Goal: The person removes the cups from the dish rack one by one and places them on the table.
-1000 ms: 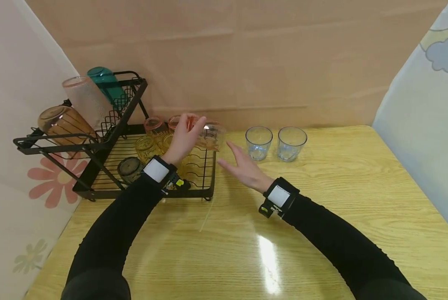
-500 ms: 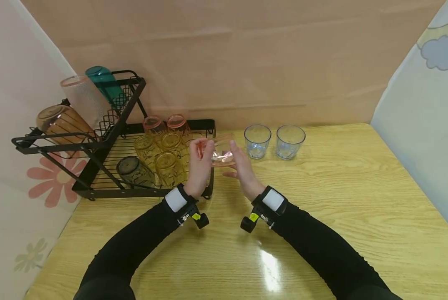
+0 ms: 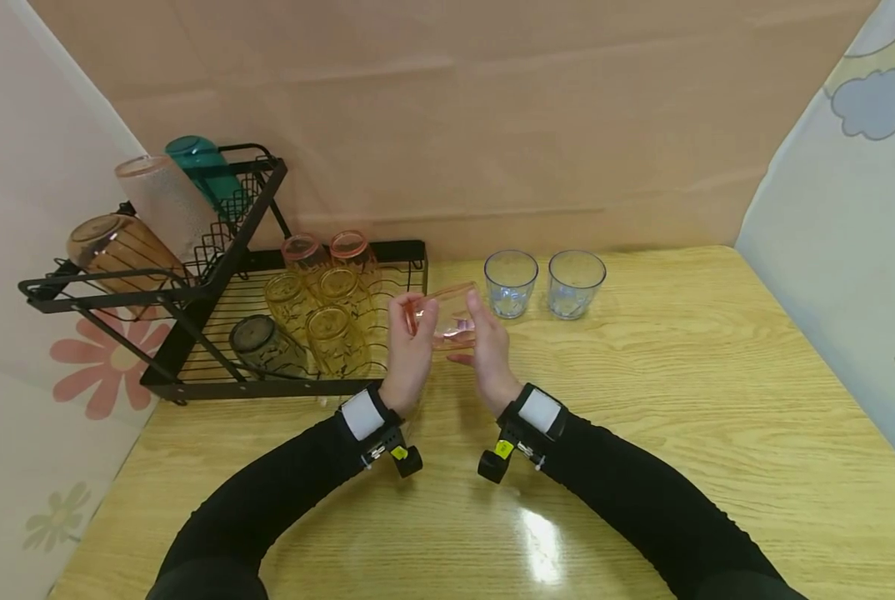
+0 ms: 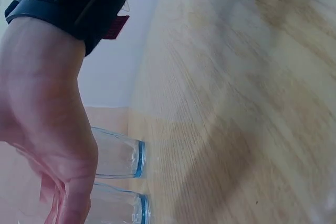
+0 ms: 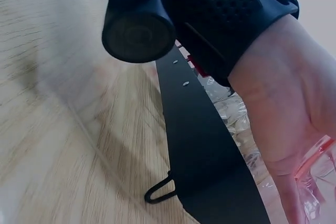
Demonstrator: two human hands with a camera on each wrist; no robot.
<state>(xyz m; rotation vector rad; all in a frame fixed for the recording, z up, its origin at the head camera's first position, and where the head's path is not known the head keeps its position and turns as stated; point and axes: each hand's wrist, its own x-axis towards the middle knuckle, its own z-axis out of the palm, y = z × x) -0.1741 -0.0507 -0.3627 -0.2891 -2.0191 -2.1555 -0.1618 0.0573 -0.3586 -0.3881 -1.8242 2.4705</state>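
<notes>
Pink, smooth round glass [image 3: 447, 315] held tilted between both hands [image 3: 447, 346] above the glossy wooden table [image 3: 680, 400].

Three amber glasses [image 3: 333, 333], three pink glasses [image 3: 447, 312], two clear glasses [image 3: 511, 282].

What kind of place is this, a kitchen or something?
Probably a staged kitchen-like corner rather than a real one: a black dish rack holding upturned glasses stands on a wooden table, but plain cloth backdrops hang around it, with no sink in view.
</notes>
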